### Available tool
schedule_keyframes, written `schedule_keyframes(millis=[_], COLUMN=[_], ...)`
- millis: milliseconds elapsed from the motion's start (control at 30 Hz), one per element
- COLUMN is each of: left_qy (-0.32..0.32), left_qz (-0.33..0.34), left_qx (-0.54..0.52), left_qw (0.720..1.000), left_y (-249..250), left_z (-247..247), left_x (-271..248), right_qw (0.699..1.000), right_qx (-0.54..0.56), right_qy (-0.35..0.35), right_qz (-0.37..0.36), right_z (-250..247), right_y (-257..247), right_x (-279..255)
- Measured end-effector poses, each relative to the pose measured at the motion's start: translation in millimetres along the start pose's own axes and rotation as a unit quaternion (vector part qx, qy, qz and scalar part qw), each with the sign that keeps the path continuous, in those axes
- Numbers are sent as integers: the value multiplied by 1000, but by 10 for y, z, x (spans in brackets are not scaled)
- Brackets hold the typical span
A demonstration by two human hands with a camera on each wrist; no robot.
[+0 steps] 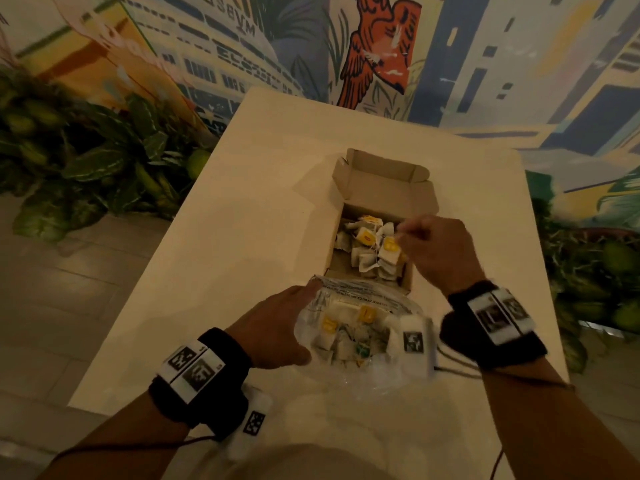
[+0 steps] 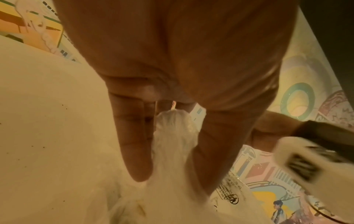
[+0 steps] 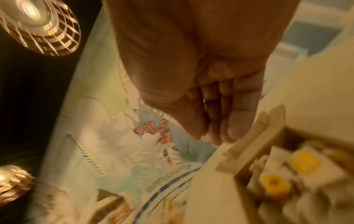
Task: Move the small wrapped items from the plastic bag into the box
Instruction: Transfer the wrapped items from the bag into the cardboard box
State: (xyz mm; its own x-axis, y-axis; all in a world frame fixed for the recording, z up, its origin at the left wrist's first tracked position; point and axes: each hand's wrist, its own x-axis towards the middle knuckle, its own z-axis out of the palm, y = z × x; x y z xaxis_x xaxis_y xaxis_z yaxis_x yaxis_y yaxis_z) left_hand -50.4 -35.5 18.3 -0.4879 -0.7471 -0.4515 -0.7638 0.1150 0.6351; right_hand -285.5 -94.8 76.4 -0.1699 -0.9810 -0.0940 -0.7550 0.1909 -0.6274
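Note:
An open cardboard box [image 1: 381, 188] stands mid-table, holding several small white wrapped items with yellow tags [image 1: 367, 237]. Just in front of it lies a clear plastic bag [image 1: 360, 297] with more wrapped items [image 1: 346, 337] inside. My left hand [image 1: 277, 323] holds the bag's left edge; in the left wrist view the bunched plastic [image 2: 172, 133] sits between the fingers [image 2: 134, 144] and the thumb. My right hand [image 1: 403, 233] hovers over the box's right side. Its fingers [image 3: 235, 121] are straight and close together above the box wall [image 3: 249, 136], with nothing visible in them.
The white table [image 1: 242, 237] has bare surface left of the box. Leafy plants stand off its left edge [image 1: 86, 161] and its right edge [image 1: 595, 271]. A painted mural wall [image 1: 381, 46] rises behind the far edge.

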Motion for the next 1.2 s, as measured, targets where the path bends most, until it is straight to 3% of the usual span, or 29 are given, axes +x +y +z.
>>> schedule_keyframes(millis=[67,133,167,300,533,733,867,1033,1200], left_qy=[5,5,3,-15,-21,-17,-18,-18,-18], left_qz=[4,5,7,12,11,10,10,7,16], left_qx=[0,-3,-2,8,11,8,8,9,19], left_qw=[1000,1000,1000,1000,1000,1000,1000,1000,1000], left_y=[14,41,54,99,102,59,33,15,38], left_z=[2,-4,-5,22,41,43,56,53,58], left_x=[27,52,63,84,71,70,66,66,71], right_qw=[986,943,926,911,915,936,957,958,941], right_qx=[17,-132,-194,-297,-321,-264,-152,-36,-119], right_qy=[-154,-290,-311,-287,-245,-231,-248,-283,-316], right_qz=[-62,-102,-96,2,15,-25,-10,1,-14], right_z=[63,330,479,827,897,800,743,730,846], right_y=[-86,20,118,511,590,542,501,511,515], right_x=[-351,-609,-669,-686,-604,-610,-602,-625,-699])
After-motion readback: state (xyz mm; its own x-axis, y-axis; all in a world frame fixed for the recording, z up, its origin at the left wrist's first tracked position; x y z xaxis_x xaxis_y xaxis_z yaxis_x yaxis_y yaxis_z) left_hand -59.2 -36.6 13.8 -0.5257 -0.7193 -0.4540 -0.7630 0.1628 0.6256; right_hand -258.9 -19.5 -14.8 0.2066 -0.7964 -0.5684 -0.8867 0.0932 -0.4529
